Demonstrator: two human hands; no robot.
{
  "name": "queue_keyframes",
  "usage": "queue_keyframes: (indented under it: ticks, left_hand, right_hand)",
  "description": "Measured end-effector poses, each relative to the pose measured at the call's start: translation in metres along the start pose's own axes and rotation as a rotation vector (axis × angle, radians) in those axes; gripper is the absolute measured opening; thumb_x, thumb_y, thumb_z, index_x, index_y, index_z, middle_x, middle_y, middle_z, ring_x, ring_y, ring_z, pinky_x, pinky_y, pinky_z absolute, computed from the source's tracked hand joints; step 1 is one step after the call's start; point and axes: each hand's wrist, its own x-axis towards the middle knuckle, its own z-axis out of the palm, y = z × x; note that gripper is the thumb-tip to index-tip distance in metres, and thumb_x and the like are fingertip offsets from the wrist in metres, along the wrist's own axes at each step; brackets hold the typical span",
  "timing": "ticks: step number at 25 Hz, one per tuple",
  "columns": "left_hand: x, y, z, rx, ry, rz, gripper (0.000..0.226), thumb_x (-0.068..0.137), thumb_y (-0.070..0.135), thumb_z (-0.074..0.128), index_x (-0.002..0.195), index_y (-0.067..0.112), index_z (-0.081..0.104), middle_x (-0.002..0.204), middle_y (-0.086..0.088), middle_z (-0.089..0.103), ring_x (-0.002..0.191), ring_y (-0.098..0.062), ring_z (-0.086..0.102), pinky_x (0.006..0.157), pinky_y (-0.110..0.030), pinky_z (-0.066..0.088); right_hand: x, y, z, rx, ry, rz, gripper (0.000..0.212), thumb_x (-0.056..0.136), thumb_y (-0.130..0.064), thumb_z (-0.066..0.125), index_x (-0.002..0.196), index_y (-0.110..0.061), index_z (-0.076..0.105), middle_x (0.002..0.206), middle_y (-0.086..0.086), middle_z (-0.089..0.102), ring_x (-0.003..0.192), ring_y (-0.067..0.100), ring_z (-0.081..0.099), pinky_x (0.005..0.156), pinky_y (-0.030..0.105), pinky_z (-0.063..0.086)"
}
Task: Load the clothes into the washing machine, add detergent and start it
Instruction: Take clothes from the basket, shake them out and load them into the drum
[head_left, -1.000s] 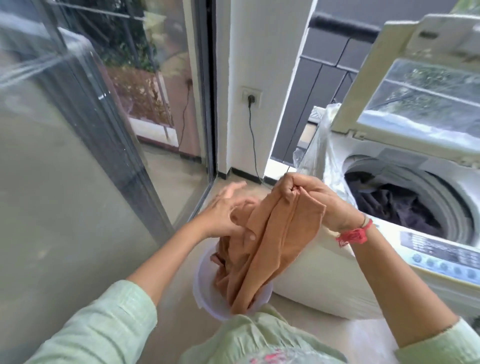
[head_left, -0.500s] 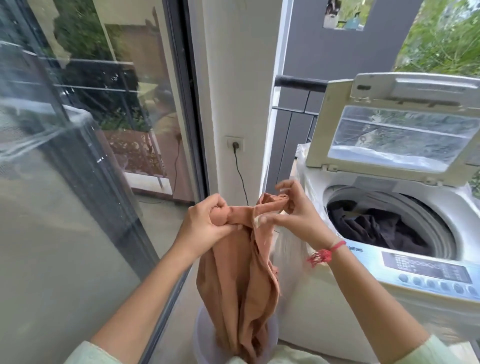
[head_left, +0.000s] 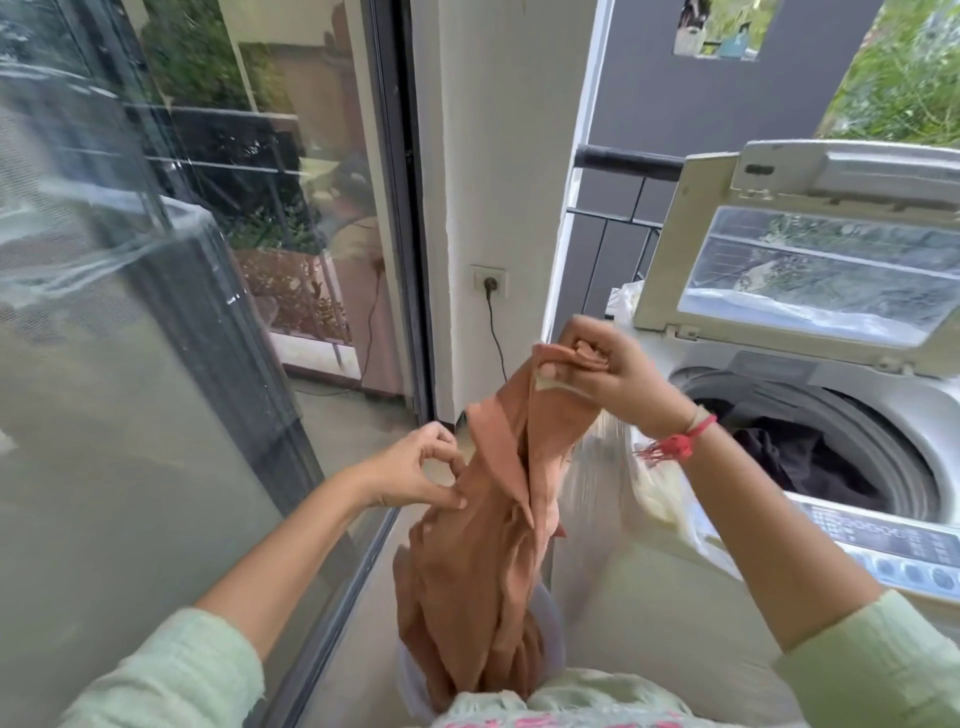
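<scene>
Nearest you: white tub (head_left: 406, 686) at the bottom edge, with the lower end of the orange-brown garment (head_left: 483, 561) hanging into it. Your left hand (head_left: 410, 467) pinches the garment's left edge between thumb and fingertips, about mid-height. Your right hand (head_left: 613, 374) is fisted round the bunched top, higher than the left, near the washing machine (head_left: 675, 623) at its front-left corner. Red thread bracelet (head_left: 675, 446) on that wrist. Control panel (head_left: 893, 551) runs along the near rim. Dark clothes (head_left: 800, 457) lie in the drum. Lid (head_left: 810, 270) stands open. Behind: wall socket (head_left: 488, 280), plug in.
</scene>
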Motion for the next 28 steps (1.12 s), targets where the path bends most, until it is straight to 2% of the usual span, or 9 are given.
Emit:
queue_keyframes:
  ticks: [4, 6, 11, 17, 19, 20, 23, 25, 28]
  left_hand:
    - [0.014, 0.011, 0.007, -0.317, 0.177, 0.14, 0.022, 0.068, 0.031, 0.061, 0.078, 0.015, 0.072, 0.083, 0.0, 0.063, 0.076, -0.014, 0.059, 0.068, -0.027, 0.046]
    - [0.02, 0.015, 0.0, -0.381, 0.39, 0.17, 0.042, 0.067, 0.036, 0.059, 0.067, -0.006, 0.056, 0.065, -0.005, 0.046, 0.061, -0.016, 0.042, 0.056, -0.028, 0.031]
    - [0.021, 0.048, -0.007, -0.051, 0.815, 0.4, 0.034, 0.071, 0.029, 0.053, 0.053, 0.017, 0.027, 0.053, 0.009, 0.026, 0.052, -0.007, 0.028, 0.05, -0.026, 0.023]
    - [0.029, 0.08, -0.008, 0.193, 0.807, 0.526, 0.032, 0.072, 0.027, 0.059, 0.06, 0.025, 0.029, 0.054, 0.008, 0.032, 0.056, -0.006, 0.034, 0.053, -0.028, 0.029]
    - [0.029, 0.063, -0.015, 0.116, 0.506, 0.285, 0.027, 0.064, 0.041, 0.07, 0.082, 0.033, 0.051, 0.066, 0.006, 0.054, 0.063, -0.006, 0.05, 0.061, -0.029, 0.042]
    - [0.031, 0.051, -0.017, 0.105, 0.277, 0.141, 0.048, 0.06, 0.047, 0.077, 0.101, 0.043, 0.054, 0.082, 0.011, 0.063, 0.077, -0.004, 0.059, 0.071, -0.028, 0.049]
    - [0.035, 0.023, -0.008, -0.05, -0.077, 0.033, 0.076, 0.055, 0.045, 0.089, 0.121, 0.04, 0.053, 0.127, 0.009, 0.054, 0.116, -0.007, 0.055, 0.096, -0.035, 0.049]
    - [0.034, 0.021, -0.004, -0.348, -0.045, 0.036, 0.058, 0.066, 0.023, 0.086, 0.117, 0.03, 0.06, 0.122, 0.002, 0.062, 0.111, -0.013, 0.06, 0.093, -0.031, 0.05]
    - [0.03, 0.028, -0.012, -0.436, 0.405, 0.149, 0.034, 0.06, 0.027, 0.081, 0.092, 0.022, 0.069, 0.089, -0.001, 0.07, 0.086, -0.014, 0.062, 0.075, -0.028, 0.05]
  right_hand:
    - [-0.005, -0.02, -0.041, 0.289, 0.043, -0.049, 0.03, 0.071, -0.022, 0.079, 0.081, -0.017, 0.052, 0.078, 0.011, 0.048, 0.074, 0.02, 0.046, 0.068, 0.028, 0.04]
    - [-0.009, -0.016, -0.051, 0.267, 0.024, -0.021, 0.036, 0.065, -0.024, 0.083, 0.088, -0.019, 0.055, 0.08, 0.009, 0.051, 0.077, 0.02, 0.049, 0.072, 0.026, 0.041]
    - [-0.013, 0.002, -0.027, 0.136, 0.007, 0.191, 0.07, 0.053, -0.018, 0.085, 0.119, -0.016, 0.061, 0.085, -0.006, 0.062, 0.076, -0.002, 0.058, 0.079, 0.019, 0.047]
    - [0.001, 0.002, -0.006, 0.087, 0.052, 0.048, 0.029, 0.057, -0.026, 0.088, 0.078, -0.024, 0.068, 0.089, 0.008, 0.055, 0.081, 0.011, 0.055, 0.077, 0.028, 0.047]
    - [0.001, -0.002, -0.01, 0.132, 0.07, 0.007, 0.029, 0.06, -0.023, 0.087, 0.081, -0.019, 0.066, 0.104, 0.007, 0.058, 0.091, 0.009, 0.057, 0.086, 0.028, 0.047]
    - [0.001, -0.008, -0.012, 0.159, 0.027, -0.015, 0.027, 0.064, -0.018, 0.083, 0.083, -0.015, 0.065, 0.103, 0.001, 0.061, 0.091, 0.007, 0.059, 0.086, 0.027, 0.049]
    - [-0.003, -0.026, -0.02, 0.258, -0.044, -0.078, 0.024, 0.073, -0.008, 0.076, 0.074, -0.02, 0.055, 0.071, -0.012, 0.054, 0.069, 0.008, 0.054, 0.071, 0.028, 0.048]
    - [-0.002, -0.028, -0.037, 0.296, 0.022, -0.104, 0.026, 0.074, -0.01, 0.077, 0.071, -0.017, 0.052, 0.068, 0.001, 0.047, 0.068, 0.017, 0.045, 0.066, 0.03, 0.046]
    - [-0.006, -0.015, -0.06, 0.297, 0.127, -0.062, 0.04, 0.066, -0.027, 0.084, 0.077, -0.006, 0.051, 0.074, 0.007, 0.046, 0.073, 0.02, 0.045, 0.067, 0.027, 0.048]
